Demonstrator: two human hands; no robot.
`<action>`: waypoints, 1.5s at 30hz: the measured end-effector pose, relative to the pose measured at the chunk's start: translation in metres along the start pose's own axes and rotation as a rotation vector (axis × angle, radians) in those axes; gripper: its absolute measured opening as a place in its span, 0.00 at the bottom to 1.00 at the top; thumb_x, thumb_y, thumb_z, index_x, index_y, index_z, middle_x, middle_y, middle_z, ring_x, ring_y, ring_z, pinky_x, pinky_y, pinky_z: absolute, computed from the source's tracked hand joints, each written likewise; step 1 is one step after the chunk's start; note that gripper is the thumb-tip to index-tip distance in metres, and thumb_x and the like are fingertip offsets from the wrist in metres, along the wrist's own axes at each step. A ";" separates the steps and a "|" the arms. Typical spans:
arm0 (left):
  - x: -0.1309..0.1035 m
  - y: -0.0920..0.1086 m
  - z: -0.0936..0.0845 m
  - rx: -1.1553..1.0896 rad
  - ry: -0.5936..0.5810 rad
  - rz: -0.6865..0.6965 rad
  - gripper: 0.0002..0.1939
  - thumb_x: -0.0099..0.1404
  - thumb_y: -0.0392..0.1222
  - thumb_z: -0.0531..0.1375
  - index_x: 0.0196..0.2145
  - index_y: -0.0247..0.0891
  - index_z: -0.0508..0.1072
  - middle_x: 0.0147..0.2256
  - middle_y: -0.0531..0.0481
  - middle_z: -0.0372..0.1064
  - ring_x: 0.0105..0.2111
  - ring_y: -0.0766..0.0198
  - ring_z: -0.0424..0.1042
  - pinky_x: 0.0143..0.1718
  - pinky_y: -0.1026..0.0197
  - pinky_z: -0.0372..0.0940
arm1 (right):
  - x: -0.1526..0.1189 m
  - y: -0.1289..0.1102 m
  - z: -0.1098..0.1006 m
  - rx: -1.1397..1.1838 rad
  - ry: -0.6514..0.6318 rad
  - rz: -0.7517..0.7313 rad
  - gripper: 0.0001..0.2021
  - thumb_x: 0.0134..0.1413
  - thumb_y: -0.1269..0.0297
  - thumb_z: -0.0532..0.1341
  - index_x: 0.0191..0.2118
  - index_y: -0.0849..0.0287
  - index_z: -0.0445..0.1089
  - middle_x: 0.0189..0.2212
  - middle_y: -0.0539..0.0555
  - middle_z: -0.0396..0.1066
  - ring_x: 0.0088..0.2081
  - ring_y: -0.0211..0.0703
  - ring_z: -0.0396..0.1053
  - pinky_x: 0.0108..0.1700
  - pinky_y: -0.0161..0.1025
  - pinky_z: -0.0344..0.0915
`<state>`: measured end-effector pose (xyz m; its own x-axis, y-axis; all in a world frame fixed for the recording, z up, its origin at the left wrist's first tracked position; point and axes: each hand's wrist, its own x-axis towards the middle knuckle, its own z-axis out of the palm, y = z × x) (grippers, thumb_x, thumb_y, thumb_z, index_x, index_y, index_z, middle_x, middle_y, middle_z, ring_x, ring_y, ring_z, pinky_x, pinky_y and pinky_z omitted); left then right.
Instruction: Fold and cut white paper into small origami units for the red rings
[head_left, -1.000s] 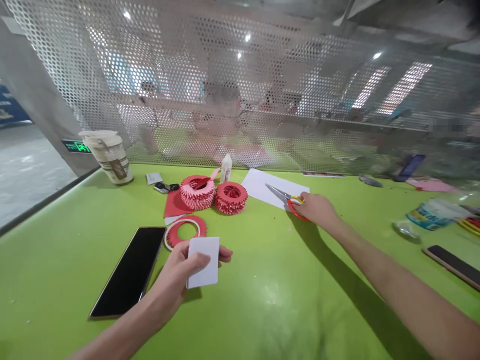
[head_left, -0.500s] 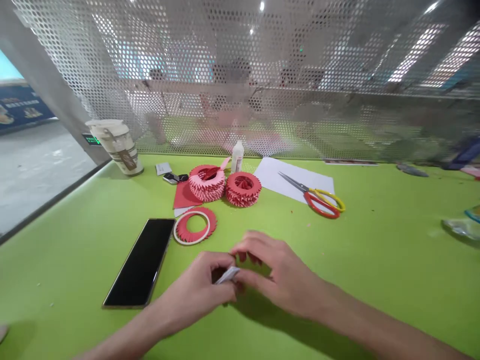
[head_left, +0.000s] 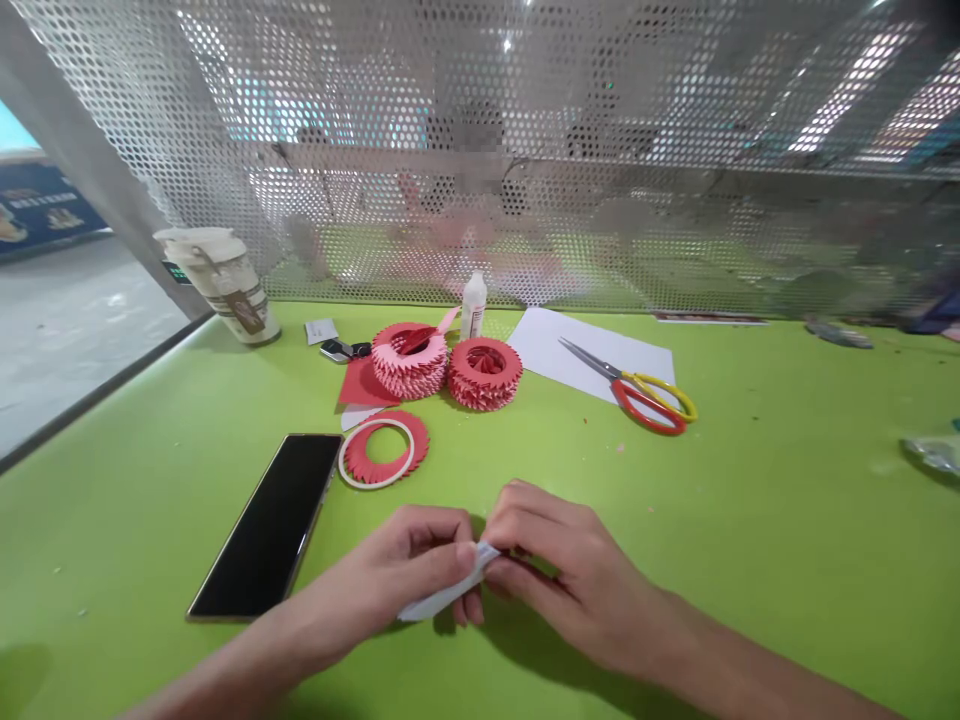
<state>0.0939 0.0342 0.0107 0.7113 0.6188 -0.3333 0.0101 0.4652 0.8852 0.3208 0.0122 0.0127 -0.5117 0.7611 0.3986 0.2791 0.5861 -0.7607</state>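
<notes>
A small piece of folded white paper (head_left: 448,592) is held between my two hands, low in the middle of the view. My left hand (head_left: 420,562) pinches it with the thumb on top and the fingers behind. Its upper right end is gripped by my right hand (head_left: 551,550), thumb against curled fingers. Beyond my hands lie a ring of pointed red paper pieces (head_left: 421,450) and a thin white ring (head_left: 345,470) resting on it. Two thicker folded-paper rings stand farther back, one pink and red (head_left: 409,378), one red (head_left: 486,388).
A black phone (head_left: 266,535) lies left of my hands. Scissors (head_left: 637,385) with red and yellow handles rest on a white sheet (head_left: 540,345). A small white bottle (head_left: 473,308) and a lidded cup (head_left: 229,290) stand near the perforated metal screen (head_left: 480,230) behind the green table (head_left: 787,520).
The folded paper has turned and now shows much more of its length below my left thumb. My right hand's fingers have closed down onto its end.
</notes>
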 end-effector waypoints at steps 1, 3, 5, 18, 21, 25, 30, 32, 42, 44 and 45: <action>0.000 0.000 0.001 -0.015 -0.010 0.005 0.25 0.64 0.62 0.70 0.33 0.36 0.72 0.32 0.46 0.78 0.31 0.65 0.74 0.36 0.65 0.65 | 0.000 0.000 0.001 0.001 0.006 -0.008 0.05 0.72 0.69 0.63 0.40 0.57 0.71 0.34 0.50 0.68 0.36 0.39 0.66 0.37 0.34 0.61; 0.001 0.000 0.002 -0.051 -0.036 0.006 0.24 0.65 0.61 0.70 0.33 0.36 0.72 0.32 0.45 0.79 0.32 0.64 0.76 0.38 0.64 0.67 | 0.001 0.001 0.002 0.020 0.015 -0.005 0.06 0.73 0.69 0.62 0.40 0.58 0.72 0.33 0.50 0.69 0.36 0.39 0.66 0.37 0.34 0.61; 0.001 0.000 0.003 -0.087 -0.052 -0.006 0.23 0.66 0.60 0.69 0.33 0.36 0.72 0.33 0.44 0.80 0.32 0.63 0.77 0.37 0.64 0.68 | 0.001 0.001 0.003 0.050 0.021 0.021 0.06 0.73 0.68 0.62 0.40 0.58 0.74 0.32 0.50 0.69 0.34 0.39 0.67 0.37 0.34 0.61; -0.002 0.000 0.005 -0.157 -0.020 -0.054 0.26 0.65 0.63 0.69 0.37 0.33 0.81 0.35 0.40 0.83 0.30 0.63 0.79 0.33 0.64 0.70 | -0.001 0.004 0.005 0.169 0.009 0.075 0.09 0.74 0.65 0.62 0.39 0.57 0.76 0.27 0.48 0.73 0.31 0.38 0.69 0.37 0.34 0.63; -0.001 -0.001 0.004 -0.164 -0.060 -0.026 0.23 0.65 0.60 0.70 0.35 0.33 0.78 0.36 0.39 0.83 0.31 0.63 0.79 0.36 0.64 0.71 | -0.001 0.005 0.005 0.160 0.018 0.058 0.07 0.73 0.66 0.62 0.40 0.56 0.76 0.27 0.48 0.73 0.31 0.38 0.69 0.37 0.34 0.63; 0.000 -0.004 0.003 -0.159 -0.084 -0.001 0.24 0.59 0.57 0.75 0.29 0.36 0.71 0.32 0.41 0.82 0.32 0.62 0.79 0.34 0.65 0.70 | -0.001 0.005 0.005 0.165 0.017 0.050 0.07 0.73 0.67 0.62 0.40 0.56 0.77 0.28 0.48 0.74 0.31 0.37 0.70 0.38 0.34 0.63; 0.000 -0.002 0.002 -0.073 -0.055 -0.037 0.24 0.63 0.61 0.71 0.30 0.34 0.76 0.33 0.39 0.83 0.29 0.62 0.78 0.31 0.64 0.69 | -0.001 0.004 0.005 0.150 0.013 0.067 0.11 0.74 0.61 0.62 0.38 0.57 0.76 0.28 0.49 0.73 0.30 0.38 0.70 0.36 0.35 0.63; -0.001 -0.001 0.003 -0.045 -0.052 -0.051 0.25 0.66 0.62 0.67 0.33 0.33 0.80 0.34 0.38 0.83 0.28 0.62 0.77 0.31 0.64 0.68 | -0.002 0.003 0.006 0.145 0.017 0.071 0.12 0.74 0.60 0.62 0.37 0.58 0.76 0.27 0.49 0.73 0.30 0.38 0.69 0.35 0.35 0.63; 0.002 -0.005 0.002 -0.023 -0.054 -0.023 0.22 0.57 0.58 0.75 0.33 0.34 0.81 0.32 0.42 0.81 0.28 0.62 0.77 0.32 0.63 0.69 | -0.002 0.002 0.008 0.178 0.010 0.124 0.10 0.69 0.57 0.67 0.38 0.57 0.79 0.28 0.49 0.74 0.29 0.38 0.70 0.35 0.34 0.62; 0.000 -0.005 0.001 -0.053 -0.099 -0.047 0.24 0.59 0.62 0.73 0.35 0.34 0.83 0.31 0.42 0.81 0.26 0.62 0.76 0.29 0.64 0.68 | -0.003 0.002 0.009 0.194 0.003 0.096 0.11 0.69 0.56 0.67 0.38 0.58 0.79 0.27 0.49 0.72 0.28 0.37 0.68 0.34 0.34 0.62; -0.001 -0.005 0.001 -0.064 -0.132 -0.056 0.26 0.59 0.63 0.72 0.35 0.33 0.84 0.30 0.41 0.81 0.25 0.63 0.75 0.28 0.64 0.67 | -0.003 0.002 0.009 0.211 0.001 0.080 0.12 0.70 0.56 0.66 0.37 0.59 0.79 0.26 0.49 0.71 0.28 0.37 0.67 0.33 0.34 0.61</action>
<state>0.0938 0.0304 0.0073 0.7972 0.5042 -0.3320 0.0101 0.5387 0.8424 0.3156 0.0084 0.0057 -0.4939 0.8031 0.3333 0.1422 0.4527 -0.8802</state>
